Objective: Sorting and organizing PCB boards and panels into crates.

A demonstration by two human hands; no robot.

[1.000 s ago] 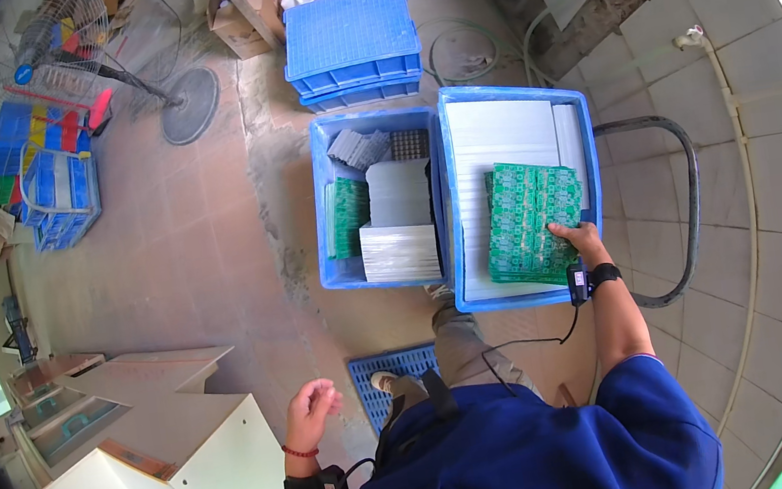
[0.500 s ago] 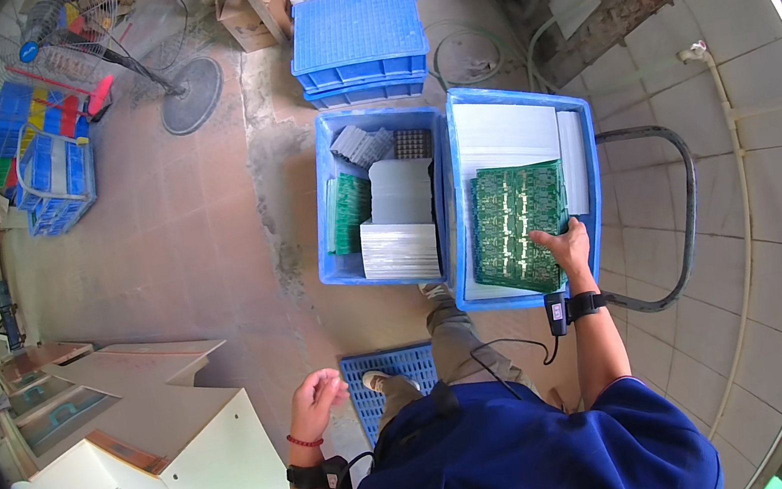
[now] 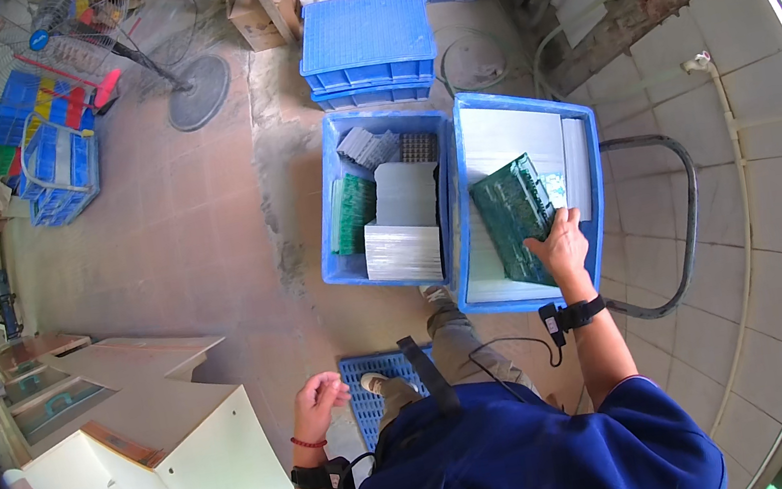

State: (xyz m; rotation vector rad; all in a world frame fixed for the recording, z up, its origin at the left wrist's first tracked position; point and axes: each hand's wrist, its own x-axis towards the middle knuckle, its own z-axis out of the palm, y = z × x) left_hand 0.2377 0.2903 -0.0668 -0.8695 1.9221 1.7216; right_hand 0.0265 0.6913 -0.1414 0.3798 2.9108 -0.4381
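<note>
My right hand [image 3: 565,244] grips a green printed circuit board panel [image 3: 514,221] by its lower right edge, thumb on top and fingers round the side. The panel is tilted, and whether it is one board or a stack I cannot tell. Under it lie white flat sheets [image 3: 511,130] in the right-hand blue crate [image 3: 480,262]. A shiny bit of another board shows beside the panel's right edge. My left hand [image 3: 319,402] hangs away from the crates, fingers loosely bent and apart, holding nothing.
Left of it stands another blue crate [image 3: 343,277] with green boards [image 3: 353,212], white sheets [image 3: 402,248] and grey trays [image 3: 366,147]. Lidded blue crates [image 3: 366,41] are behind. A black hoop handle [image 3: 693,199] juts out right. A white cabinet [image 3: 210,454] stands at left, a fan [image 3: 198,91] far left.
My right hand has lifted and tilted the green panel, which lay flat on the white sheets. My left hand has barely moved.
</note>
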